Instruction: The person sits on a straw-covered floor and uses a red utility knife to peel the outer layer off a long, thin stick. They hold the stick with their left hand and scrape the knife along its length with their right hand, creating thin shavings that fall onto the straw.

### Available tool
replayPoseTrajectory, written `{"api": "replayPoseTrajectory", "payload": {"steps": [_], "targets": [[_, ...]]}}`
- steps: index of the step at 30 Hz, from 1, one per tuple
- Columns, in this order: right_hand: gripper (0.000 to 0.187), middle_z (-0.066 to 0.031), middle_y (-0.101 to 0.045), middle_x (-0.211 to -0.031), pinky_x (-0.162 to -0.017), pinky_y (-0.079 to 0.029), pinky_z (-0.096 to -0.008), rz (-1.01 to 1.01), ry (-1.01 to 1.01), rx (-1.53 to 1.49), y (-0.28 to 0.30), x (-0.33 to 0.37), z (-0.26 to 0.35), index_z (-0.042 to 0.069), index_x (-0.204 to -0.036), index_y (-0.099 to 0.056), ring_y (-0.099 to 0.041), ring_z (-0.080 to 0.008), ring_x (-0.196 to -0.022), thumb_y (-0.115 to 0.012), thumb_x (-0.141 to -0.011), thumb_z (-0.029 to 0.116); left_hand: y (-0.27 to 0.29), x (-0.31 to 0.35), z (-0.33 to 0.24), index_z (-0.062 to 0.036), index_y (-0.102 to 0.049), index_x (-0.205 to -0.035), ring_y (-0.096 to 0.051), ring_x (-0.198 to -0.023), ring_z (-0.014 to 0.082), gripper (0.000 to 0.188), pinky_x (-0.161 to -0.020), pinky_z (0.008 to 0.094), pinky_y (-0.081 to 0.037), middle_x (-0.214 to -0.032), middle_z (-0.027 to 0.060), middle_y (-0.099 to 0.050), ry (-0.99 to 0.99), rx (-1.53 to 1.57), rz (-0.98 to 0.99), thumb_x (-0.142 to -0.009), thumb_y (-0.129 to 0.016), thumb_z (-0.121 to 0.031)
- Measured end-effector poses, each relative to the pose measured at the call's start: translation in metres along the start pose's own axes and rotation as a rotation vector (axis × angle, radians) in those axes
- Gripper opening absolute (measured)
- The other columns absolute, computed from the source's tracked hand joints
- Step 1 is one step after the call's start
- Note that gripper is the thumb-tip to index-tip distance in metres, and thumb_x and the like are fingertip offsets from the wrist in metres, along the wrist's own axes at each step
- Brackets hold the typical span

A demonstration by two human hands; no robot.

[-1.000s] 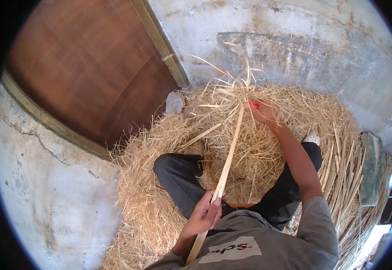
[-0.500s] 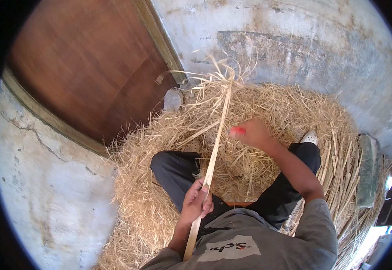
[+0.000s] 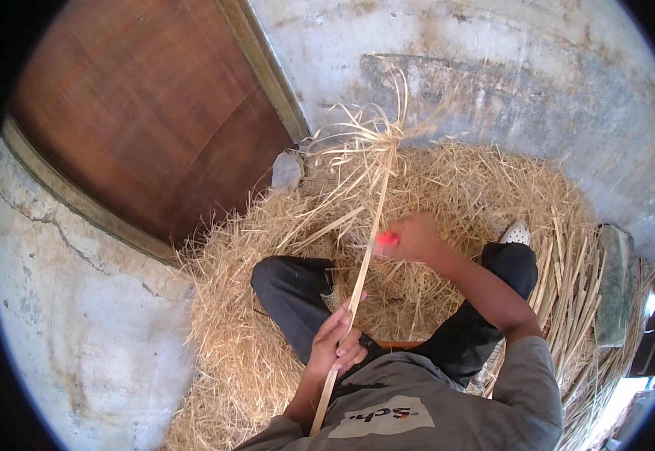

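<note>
"Now, where is the pale strip lying?"
"Your left hand is clamping its near part; it is running forward, slanting right. Your right hand, gripping a red object, is hovering just right of it."

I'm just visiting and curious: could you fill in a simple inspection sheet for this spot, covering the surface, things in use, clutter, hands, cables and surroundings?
Surface: loose straw-like shavings, heaped around the seated person.
Things in use: one long pale strip, its far end fanning into thin curls.
Clutter: thin sticks on the right, a greenish block beside them, a pale lump near the door.
Hands: left hand grips the strip; right hand is blurred near it, showing something red, contact unclear.
Cables: nothing seen.
Surroundings: brown door, stained, cracked walls.
</note>
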State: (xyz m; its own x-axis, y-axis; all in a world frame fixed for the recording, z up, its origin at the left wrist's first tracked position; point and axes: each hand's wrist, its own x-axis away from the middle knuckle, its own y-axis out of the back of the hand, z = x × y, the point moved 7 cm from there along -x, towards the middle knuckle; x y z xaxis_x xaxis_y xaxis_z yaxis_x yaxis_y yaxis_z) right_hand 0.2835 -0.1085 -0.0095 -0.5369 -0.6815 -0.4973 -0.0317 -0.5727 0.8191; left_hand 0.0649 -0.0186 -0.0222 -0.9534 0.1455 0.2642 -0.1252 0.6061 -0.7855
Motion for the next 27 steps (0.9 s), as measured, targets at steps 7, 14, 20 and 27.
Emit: {"api": "replayPoseTrajectory", "payload": {"steps": [7, 14, 20, 27], "targets": [[0.063, -0.0109, -0.06, -0.058, -0.054, -0.049, -0.0398, 0.101, -0.106, 0.079, -0.002, -0.006, -0.007, 0.011, -0.067, -0.066, -0.063, -0.0291, -0.056, -0.057, -0.075, 0.073, -0.004, 0.005, -0.006, -0.0088, -0.023, -0.149, -0.029, -0.032, 0.0067, 0.047, -0.04, 0.0233, -0.029, -0.051, -0.0035, -0.031, -0.021, -0.089, -0.022, -0.105, -0.033, -0.018], [0.061, -0.01, -0.055, -0.051, -0.048, -0.046, -0.0403, -0.214, -0.412, 0.093, 0.02, -0.02, -0.108, 0.008, -0.066, -0.065, -0.056, -0.0244, -0.046, -0.058, -0.081, 0.067, -0.01, 0.012, 0.003, -0.0095, -0.024, -0.149, -0.029, -0.033, 0.0064, 0.047, -0.043, 0.0226, -0.031, -0.051, -0.0035, -0.032, 0.053, -0.178, -0.011, -0.105, -0.035, -0.021], [0.062, -0.0169, -0.057, -0.057, -0.052, -0.047, -0.0419, -0.321, -0.473, 0.206, 0.044, -0.023, -0.145, 0.003, -0.076, -0.067, -0.057, -0.0299, -0.052, -0.051, -0.087, 0.061, -0.016, 0.016, 0.01, -0.0091, -0.024, -0.149, -0.032, -0.035, 0.0065, 0.049, -0.044, 0.0226, -0.033, -0.051, -0.003, -0.033, 0.069, -0.263, 0.034, -0.104, -0.038, -0.023], [0.079, -0.0116, -0.047, -0.053, -0.051, -0.043, -0.042, 0.12, -0.879, -1.069, -0.019, -0.006, -0.112, -0.002, -0.062, -0.055, -0.044, -0.0224, -0.047, -0.04, -0.088, 0.072, -0.003, 0.011, -0.004, -0.0058, -0.023, -0.149, -0.037, -0.038, 0.0071, 0.05, -0.043, 0.0217, -0.036, -0.055, 0.0007, -0.041, -0.079, -0.567, -0.028, -0.104, -0.039, -0.021]]}}
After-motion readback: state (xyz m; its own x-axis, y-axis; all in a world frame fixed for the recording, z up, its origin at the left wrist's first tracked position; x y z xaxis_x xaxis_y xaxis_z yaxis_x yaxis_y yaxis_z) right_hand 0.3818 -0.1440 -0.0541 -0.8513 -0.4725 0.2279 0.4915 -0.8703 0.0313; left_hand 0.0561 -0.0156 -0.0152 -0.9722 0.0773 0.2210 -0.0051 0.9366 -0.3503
